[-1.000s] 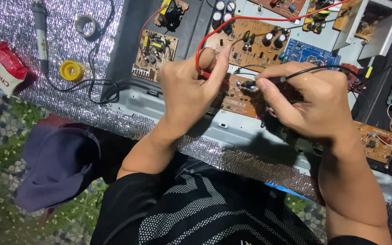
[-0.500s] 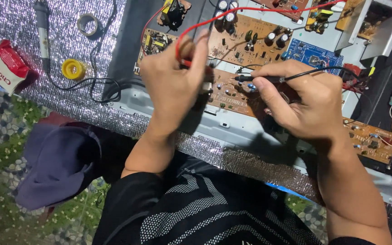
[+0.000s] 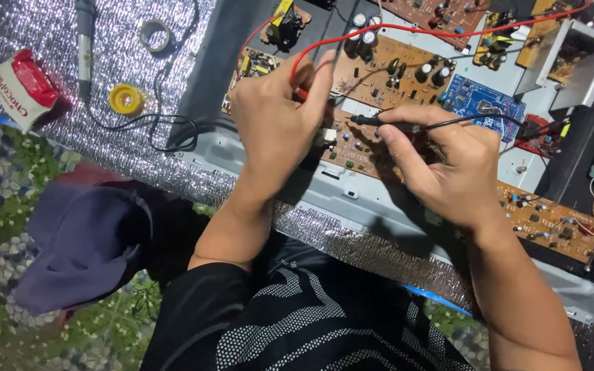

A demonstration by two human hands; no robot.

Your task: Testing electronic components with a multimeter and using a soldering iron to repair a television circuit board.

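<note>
You had the counter (image 3: pixel 125 141) spread with a crinkled silver foil sheet, and across its far half lay a grey metal chassis (image 3: pixel 352 199) carrying several circuit boards. The brown board (image 3: pixel 362 148) under your hands was the one you were probing; a larger tan board (image 3: pixel 393 69) with round capacitors lay just beyond it, and a small blue board (image 3: pixel 479 99) sat to the right of that. A long narrow brown board (image 3: pixel 548 220) ran off to the right past your right wrist.

Your left hand (image 3: pixel 276 130) was closed in a pinch on the red probe (image 3: pixel 302 94), which showed only between thumb and forefinger near the fingertips, its tip hidden behind your hand. The red lead (image 3: pixel 407 29) arched up from that grip and ran away to the upper right over the tan board.

Your right hand (image 3: pixel 448 168) was closed on the black probe (image 3: pixel 379 121), held like a pen. The probe stuck out leftward from your fingertips, lying low over the brown board, its point close beside your left hand. Its black lead (image 3: pixel 476 118) trailed right across the back of your fingers.

To the left, well apart from both hands, lay a soldering iron (image 3: pixel 85 41) on the foil, a roll of tape (image 3: pixel 155 34), a small yellow spool (image 3: pixel 126 98) and a red and white packet (image 3: pixel 18 89). A purple cloth (image 3: pixel 80 240) lay near your left elbow.
</note>
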